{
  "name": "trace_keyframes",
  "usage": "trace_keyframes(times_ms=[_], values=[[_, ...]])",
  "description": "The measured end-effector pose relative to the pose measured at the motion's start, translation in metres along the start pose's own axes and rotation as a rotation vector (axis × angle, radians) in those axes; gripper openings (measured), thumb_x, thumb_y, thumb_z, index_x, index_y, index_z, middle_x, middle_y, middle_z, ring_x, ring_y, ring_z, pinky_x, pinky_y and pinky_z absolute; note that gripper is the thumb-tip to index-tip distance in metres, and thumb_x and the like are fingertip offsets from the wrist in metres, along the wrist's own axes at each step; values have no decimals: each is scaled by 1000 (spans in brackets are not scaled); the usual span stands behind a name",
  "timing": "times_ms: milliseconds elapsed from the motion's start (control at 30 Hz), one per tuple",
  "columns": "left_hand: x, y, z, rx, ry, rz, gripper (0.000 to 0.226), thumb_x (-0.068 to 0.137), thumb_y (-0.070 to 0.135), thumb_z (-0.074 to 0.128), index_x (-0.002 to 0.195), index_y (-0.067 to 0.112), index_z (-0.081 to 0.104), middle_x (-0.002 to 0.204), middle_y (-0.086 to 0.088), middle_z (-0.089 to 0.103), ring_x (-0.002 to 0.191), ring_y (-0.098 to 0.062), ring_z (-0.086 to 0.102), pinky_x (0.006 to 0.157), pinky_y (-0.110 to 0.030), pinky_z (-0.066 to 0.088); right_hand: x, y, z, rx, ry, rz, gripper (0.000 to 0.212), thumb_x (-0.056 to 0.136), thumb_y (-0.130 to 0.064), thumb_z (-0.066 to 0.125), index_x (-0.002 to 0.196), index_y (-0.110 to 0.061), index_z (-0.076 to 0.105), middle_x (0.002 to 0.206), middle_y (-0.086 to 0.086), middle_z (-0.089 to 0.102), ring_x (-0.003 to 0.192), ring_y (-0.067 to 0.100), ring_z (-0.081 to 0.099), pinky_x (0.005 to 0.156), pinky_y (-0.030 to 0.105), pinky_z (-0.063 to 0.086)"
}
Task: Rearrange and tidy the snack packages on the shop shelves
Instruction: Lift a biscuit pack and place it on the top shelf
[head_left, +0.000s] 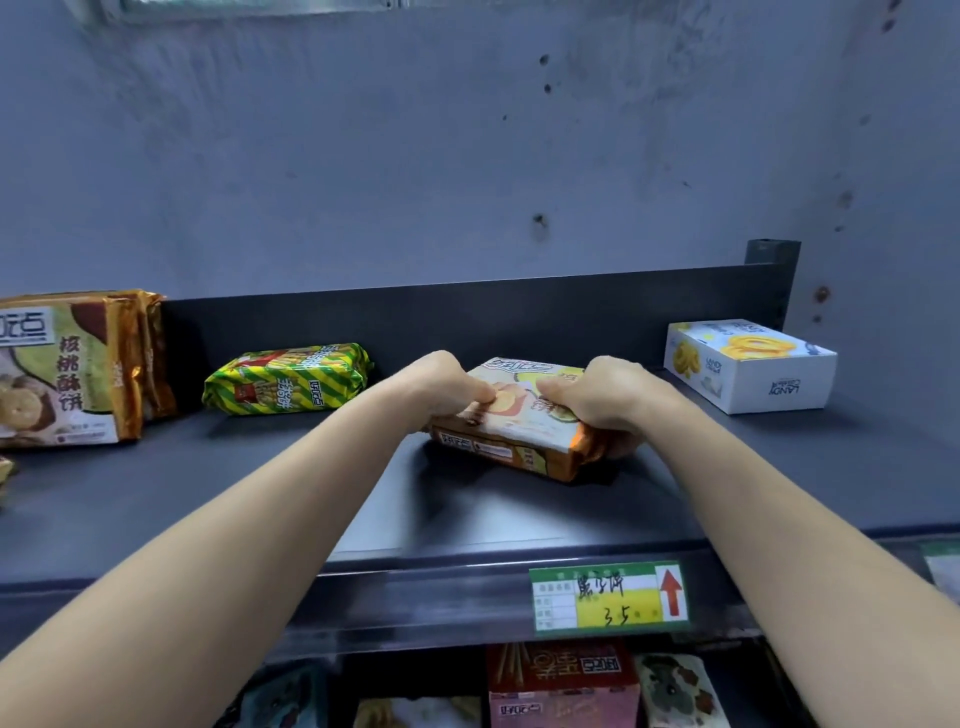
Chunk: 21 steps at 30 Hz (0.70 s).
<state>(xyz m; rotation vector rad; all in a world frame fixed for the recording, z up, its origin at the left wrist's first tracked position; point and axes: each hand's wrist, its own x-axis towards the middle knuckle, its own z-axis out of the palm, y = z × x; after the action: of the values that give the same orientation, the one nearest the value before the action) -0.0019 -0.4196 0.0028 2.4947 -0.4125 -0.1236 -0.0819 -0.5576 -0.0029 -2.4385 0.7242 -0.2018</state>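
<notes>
Snack packs, lower shelf (563, 686): closest to the camera, a red box with a few blurry neighbours
Price tag (610, 597): green and yellow, red arrow, on the front edge of the upper shelf (208, 493)
Left hand (447, 387): fingers curled onto the cookie packet (519, 441), left side
Right hand (597, 400): wrapped round its right end
Cookie packet: middle of the upper shelf, sitting askew
Striped packet (288, 379): green-yellow, lying flat further back on the left
White box (750, 366): back right corner

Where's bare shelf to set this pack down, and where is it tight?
Bare shelf runs along the front, before the striped pack. Another gap lies between the held pack and the white box. Tightest at the left, where the upright packs stand near the striped pack.
</notes>
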Motion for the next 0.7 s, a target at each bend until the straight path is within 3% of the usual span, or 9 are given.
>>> trace_keyframes(times_ms=[100, 200, 233, 300, 367, 533, 633, 700], values=[[-8, -7, -4, -156, 19, -50, 22, 86, 21, 63, 77, 6, 50, 64, -5, 45, 50, -16, 41, 39, -20, 30, -3, -2, 1, 72, 18, -63, 50, 90, -40, 58, 125, -8, 43, 107, 7, 55, 82, 23, 59, 58, 33, 52], [-14, -17, -10, -340, 114, -32, 17, 83, 11, 64, 77, 9, 48, 67, -5, 49, 53, -16, 44, 39, -16, 32, 0, -4, 0, 261, 47, -112, 64, 88, -26, 63, 138, -10, 27, 114, 6, 55, 95, 21, 56, 78, 34, 49], [-15, -19, -13, -394, 165, -10, 17, 82, 7, 64, 77, 9, 48, 73, -7, 54, 59, -18, 51, 44, -17, 40, 1, -6, 0, 360, 54, -132, 63, 86, -19, 64, 137, -12, 29, 110, 4, 57, 98, 21, 58, 81, 37, 52], [-20, -23, -20, -503, 274, 32, 18, 80, 1, 63, 84, 11, 48, 93, -11, 60, 82, -24, 61, 68, -31, 56, 1, -14, 1, 515, 80, -177, 55, 82, -8, 63, 129, -12, 35, 98, 3, 58, 96, 22, 60, 81, 39, 54], [-27, -27, -29, -575, 362, 60, 24, 81, 0, 61, 97, 11, 48, 104, -11, 60, 96, -27, 62, 81, -42, 57, 0, -24, 2, 583, 110, -242, 43, 79, -2, 60, 118, -9, 43, 95, 4, 59, 94, 23, 61, 81, 40, 55], [-47, -44, -57, -630, 559, 124, 24, 82, 1, 65, 100, 12, 52, 101, -8, 63, 95, -24, 63, 81, -42, 57, -7, -55, 7, 696, 113, -432, 31, 78, 0, 57, 106, -14, 52, 98, 4, 65, 88, 24, 65, 78, 45, 58], [-59, -62, -81, -682, 619, 135, 19, 83, -4, 61, 88, 13, 55, 95, -10, 66, 90, -26, 66, 72, -42, 59, -14, -82, 15, 753, 106, -541, 33, 78, 3, 55, 102, -19, 53, 98, 1, 66, 89, 22, 65, 77, 44, 58], [-65, -79, -103, -701, 654, 135, 22, 85, -5, 59, 82, 16, 55, 89, -7, 66, 84, -23, 67, 63, -35, 60, -22, -104, 25, 786, 86, -605, 34, 78, 5, 53, 96, -24, 53, 96, 0, 67, 89, 21, 66, 76, 44, 59]])
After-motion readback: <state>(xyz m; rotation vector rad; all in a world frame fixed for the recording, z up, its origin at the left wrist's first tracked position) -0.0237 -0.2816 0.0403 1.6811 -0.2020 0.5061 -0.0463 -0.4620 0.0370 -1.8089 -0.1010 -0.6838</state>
